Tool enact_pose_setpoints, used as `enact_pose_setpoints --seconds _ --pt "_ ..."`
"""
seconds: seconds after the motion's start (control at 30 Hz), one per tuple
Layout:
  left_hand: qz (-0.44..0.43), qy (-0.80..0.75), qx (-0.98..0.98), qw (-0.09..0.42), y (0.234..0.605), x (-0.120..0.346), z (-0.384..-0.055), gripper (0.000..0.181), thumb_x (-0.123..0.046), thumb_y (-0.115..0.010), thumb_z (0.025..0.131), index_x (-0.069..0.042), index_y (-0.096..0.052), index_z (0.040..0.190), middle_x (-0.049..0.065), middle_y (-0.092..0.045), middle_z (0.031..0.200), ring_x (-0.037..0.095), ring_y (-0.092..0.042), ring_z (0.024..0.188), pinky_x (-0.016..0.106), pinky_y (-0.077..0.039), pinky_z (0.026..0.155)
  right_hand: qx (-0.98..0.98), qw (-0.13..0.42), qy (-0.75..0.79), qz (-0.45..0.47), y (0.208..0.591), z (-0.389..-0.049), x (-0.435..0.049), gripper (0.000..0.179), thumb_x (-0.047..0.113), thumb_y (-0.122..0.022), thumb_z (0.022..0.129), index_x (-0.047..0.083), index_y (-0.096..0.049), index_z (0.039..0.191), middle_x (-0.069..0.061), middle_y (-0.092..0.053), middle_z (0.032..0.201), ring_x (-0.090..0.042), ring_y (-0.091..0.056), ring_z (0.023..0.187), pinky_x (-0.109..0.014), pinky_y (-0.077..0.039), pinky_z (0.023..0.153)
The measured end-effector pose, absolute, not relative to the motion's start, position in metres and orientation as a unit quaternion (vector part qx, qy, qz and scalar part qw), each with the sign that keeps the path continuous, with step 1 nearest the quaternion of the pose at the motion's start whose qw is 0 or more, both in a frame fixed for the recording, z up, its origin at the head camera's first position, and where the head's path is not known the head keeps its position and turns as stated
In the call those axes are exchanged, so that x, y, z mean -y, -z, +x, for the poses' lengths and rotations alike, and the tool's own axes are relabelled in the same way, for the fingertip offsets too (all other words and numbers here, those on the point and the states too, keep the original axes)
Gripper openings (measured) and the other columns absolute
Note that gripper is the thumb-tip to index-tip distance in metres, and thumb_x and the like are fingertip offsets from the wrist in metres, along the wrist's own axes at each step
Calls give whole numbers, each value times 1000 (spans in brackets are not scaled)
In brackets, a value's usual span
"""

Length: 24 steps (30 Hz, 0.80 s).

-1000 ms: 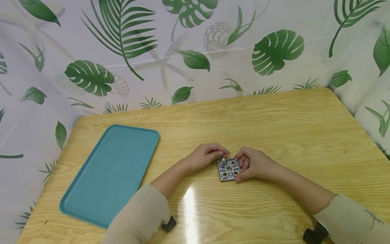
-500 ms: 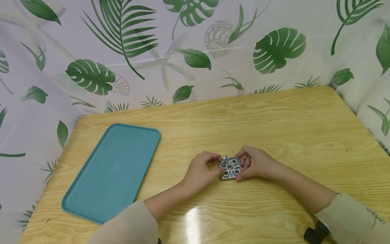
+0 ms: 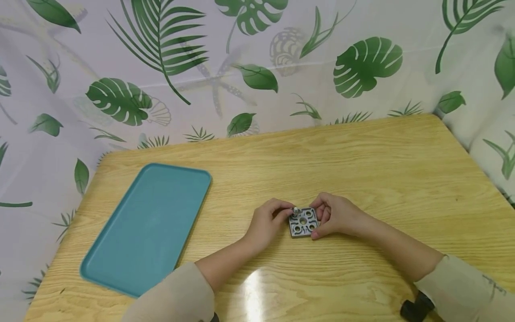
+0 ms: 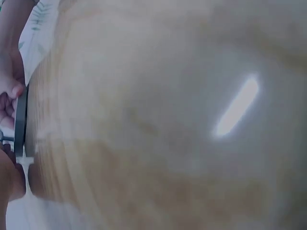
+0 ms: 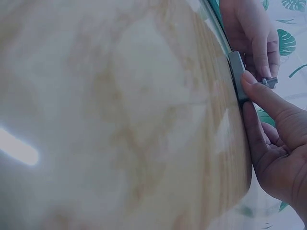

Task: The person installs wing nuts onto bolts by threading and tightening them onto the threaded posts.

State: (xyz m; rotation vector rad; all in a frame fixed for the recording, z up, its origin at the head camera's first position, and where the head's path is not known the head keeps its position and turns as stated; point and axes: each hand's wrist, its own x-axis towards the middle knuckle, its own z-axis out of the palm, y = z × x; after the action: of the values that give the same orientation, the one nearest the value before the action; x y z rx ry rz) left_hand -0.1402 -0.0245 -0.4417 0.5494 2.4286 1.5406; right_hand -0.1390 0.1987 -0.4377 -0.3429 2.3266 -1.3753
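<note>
A square grey metal plate point(image 3: 303, 222) with several round holes lies at the middle of the table, also seen edge-on in the right wrist view as a dark plate point(image 5: 237, 76). A small metal bolt point(image 3: 295, 210) stands up at its far left corner. My left hand point(image 3: 267, 223) pinches that bolt between thumb and forefinger; the bolt's end point(image 5: 271, 82) shows in the right wrist view. My right hand point(image 3: 339, 216) grips the plate's right side, thumb at the near corner and fingers at the far one. The bolt's lower end is hidden.
A blue-green tray point(image 3: 149, 223) lies on the left of the wooden table point(image 3: 362, 156). A white cloth point(image 3: 181, 89) printed with leaves hangs behind and at the sides. Black wrist straps show by the sleeves, the right one point(image 3: 416, 307) more plainly.
My left hand has shifted nearer and round the plate's left side, briefly with finger and thumb spread, and now pinches the bolt again. The right hand and plate stay nearly in place.
</note>
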Motion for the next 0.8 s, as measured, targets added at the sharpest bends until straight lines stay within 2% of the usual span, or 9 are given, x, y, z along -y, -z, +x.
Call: enact_pose_setpoints --seconds 0.23,0.43,0.63,0.8 --pt "280 -490 -808 169 442 29 -169 20 -12 -50 98 -10 -68 108 1 -65 106 10 -58 103 22 -46 91 -835 200 496 -131 437 -139 -198 67 15 -90 61 -8 -51 110 -9 -59 83 -13 -59 66 -23 -52 59" --pt "328 -474 -785 226 442 25 -183 20 -9 -49 98 -7 -66 108 3 -64 108 10 -57 104 19 -45 90 -832 198 499 -143 438 -138 -198 65 15 -89 62 -8 -52 110 -9 -60 83 -11 -59 65 -23 -51 58" --pt "313 -479 -787 231 442 25 -183 21 -11 -48 99 -9 -66 110 2 -64 110 10 -57 107 20 -45 92 -836 202 493 -136 439 -139 -198 65 17 -90 61 -6 -52 109 -8 -59 83 -13 -59 65 -23 -51 58" --pt "267 -508 -790 218 441 32 -176 27 -20 -42 102 -10 -62 118 2 -63 117 13 -56 113 28 -43 99 -835 207 494 -129 438 -140 -199 67 17 -90 61 -7 -51 110 -9 -58 84 -14 -59 66 -23 -52 59"
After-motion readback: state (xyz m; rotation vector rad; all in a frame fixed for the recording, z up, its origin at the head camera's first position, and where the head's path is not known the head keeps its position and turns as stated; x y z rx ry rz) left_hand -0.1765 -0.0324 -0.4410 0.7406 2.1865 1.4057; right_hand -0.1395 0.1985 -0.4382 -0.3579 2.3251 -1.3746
